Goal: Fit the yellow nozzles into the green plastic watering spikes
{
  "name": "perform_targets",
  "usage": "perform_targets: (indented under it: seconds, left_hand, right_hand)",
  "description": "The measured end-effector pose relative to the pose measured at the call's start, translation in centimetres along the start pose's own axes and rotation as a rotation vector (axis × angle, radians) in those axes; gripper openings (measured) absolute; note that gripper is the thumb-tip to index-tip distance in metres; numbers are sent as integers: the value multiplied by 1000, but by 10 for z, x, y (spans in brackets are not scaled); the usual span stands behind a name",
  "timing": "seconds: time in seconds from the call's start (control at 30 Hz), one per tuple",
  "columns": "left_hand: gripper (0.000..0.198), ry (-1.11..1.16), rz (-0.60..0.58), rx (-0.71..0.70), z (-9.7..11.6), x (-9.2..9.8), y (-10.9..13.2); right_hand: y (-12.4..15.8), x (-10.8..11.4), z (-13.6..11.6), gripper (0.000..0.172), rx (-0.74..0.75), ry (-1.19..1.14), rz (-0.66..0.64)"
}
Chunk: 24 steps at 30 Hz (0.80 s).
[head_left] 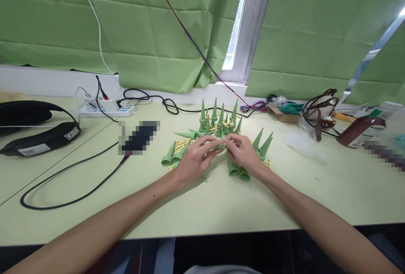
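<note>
Bare left hand and bare right hand pinch small green plastic piece; pointed green plastic cones around.

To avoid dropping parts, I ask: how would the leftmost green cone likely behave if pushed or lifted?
The green cone is probably light, since its wide end looks open and hollow. Lying on its side, it may roll in a curve, given its tapered round shape.
</note>
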State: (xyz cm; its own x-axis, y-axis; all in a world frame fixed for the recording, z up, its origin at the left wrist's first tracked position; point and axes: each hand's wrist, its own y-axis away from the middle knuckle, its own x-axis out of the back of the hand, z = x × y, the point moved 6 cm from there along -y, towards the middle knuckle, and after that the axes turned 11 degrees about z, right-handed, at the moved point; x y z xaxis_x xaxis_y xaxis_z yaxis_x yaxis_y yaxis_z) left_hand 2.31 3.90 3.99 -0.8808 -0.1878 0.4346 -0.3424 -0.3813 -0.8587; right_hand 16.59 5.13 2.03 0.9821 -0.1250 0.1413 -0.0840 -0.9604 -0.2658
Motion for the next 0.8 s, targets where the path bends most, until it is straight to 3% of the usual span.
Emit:
perform_targets:
  seconds: [0.3,0.5,0.8]
  left_hand:
    - [31,-17,14,-113,2,-1,2]
    - [32,31,7,-69,2,-1,0]
    - [28,111,-21,48,2,-3,3]
  right_hand:
    - [0,-2,5,28,-101,-15,1]
    - [0,-5,7,41,-59,-44,-65]
    - [3,-9,4,42,38,-44,-126]
